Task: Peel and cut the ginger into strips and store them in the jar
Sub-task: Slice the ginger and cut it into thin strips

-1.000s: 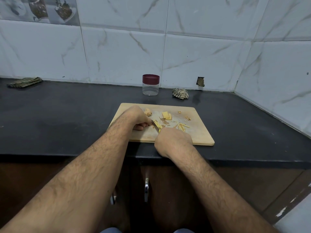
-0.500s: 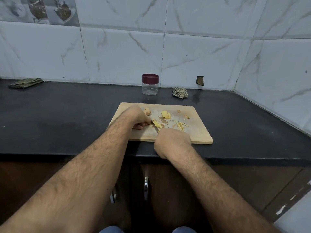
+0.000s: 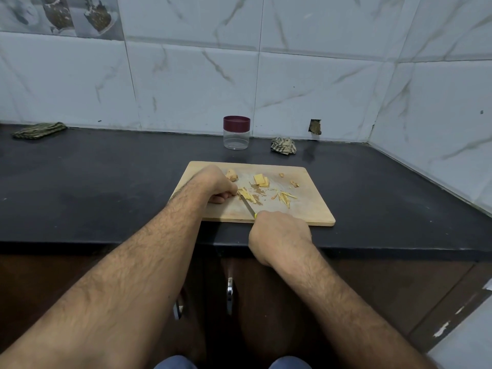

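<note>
A wooden cutting board [image 3: 306, 209] lies on the black counter. My left hand [image 3: 215, 185] rests curled on the board and pins a ginger slice [image 3: 246, 195] with its fingertips. My right hand [image 3: 279, 233] grips a yellow-handled knife [image 3: 247, 206] at the board's near edge, blade against that slice. Cut strips [image 3: 286, 197] lie to the right, stacked slices [image 3: 261, 180] behind them, and an unpeeled ginger lump [image 3: 232, 174] sits beside my left hand. A clear jar with a maroon lid [image 3: 236, 132] stands closed at the wall.
A crumpled cloth [image 3: 283, 145] lies right of the jar, a folded cloth [image 3: 38, 129] at the far left. Peel scraps [image 3: 292, 183] dot the board's far right. The tiled wall corner closes in on the right. Cabinet handles [image 3: 229, 294] sit below the counter edge.
My right hand has drawn back toward the board's near edge, showing more of the knife blade. My left hand stays on the ginger slice.
</note>
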A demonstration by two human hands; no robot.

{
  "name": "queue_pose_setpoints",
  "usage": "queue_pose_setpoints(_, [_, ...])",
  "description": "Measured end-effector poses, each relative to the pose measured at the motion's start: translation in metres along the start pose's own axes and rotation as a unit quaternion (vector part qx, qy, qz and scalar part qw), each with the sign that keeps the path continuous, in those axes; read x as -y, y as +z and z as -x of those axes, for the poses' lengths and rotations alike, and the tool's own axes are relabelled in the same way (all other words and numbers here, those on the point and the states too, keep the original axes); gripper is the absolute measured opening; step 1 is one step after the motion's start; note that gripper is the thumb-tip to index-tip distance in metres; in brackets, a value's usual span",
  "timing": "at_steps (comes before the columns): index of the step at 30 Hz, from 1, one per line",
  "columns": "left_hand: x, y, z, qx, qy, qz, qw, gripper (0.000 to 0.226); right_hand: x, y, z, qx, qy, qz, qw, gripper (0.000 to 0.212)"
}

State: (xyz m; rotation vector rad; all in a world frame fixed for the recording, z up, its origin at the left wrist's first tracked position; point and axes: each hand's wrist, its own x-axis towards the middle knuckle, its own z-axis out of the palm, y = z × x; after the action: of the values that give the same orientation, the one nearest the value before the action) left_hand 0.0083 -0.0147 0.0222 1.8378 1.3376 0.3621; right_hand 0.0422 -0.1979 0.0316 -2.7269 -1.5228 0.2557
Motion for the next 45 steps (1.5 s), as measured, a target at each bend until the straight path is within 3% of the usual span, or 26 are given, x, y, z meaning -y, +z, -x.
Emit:
queue_pose_setpoints(21, [0.001,0.0,0.001,0.006,0.008,0.015,1.0,0.014,0.001,-0.008,-0.006,-0.013,0.024,-0.018,0.999,0.03])
queue_pose_setpoints(27, [0.012,-0.007,0.005,0.032,0.036,0.114,0.992,0.025,-0.008,-0.011,0.005,-0.015,0.022,-0.065,0.998,0.025])
queue_pose_setpoints(32, [0.025,-0.008,0.011,0.017,0.077,0.214,0.974,0.02,0.002,-0.014,0.001,-0.033,0.012,-0.102,0.994,0.025])
queue_pose_setpoints(36, [0.029,-0.003,0.015,-0.038,0.114,0.239,0.964,0.02,0.02,-0.01,-0.012,-0.042,0.006,-0.103,0.994,0.031])
queue_pose_setpoints(41, [0.035,0.0,0.016,-0.137,0.105,0.232,0.957,0.013,0.034,-0.01,-0.021,-0.042,-0.006,-0.058,0.997,0.031])
queue_pose_setpoints(45, [0.036,0.001,0.015,-0.155,0.111,0.215,0.958,0.015,0.026,-0.007,-0.019,-0.043,0.013,-0.06,0.997,0.029])
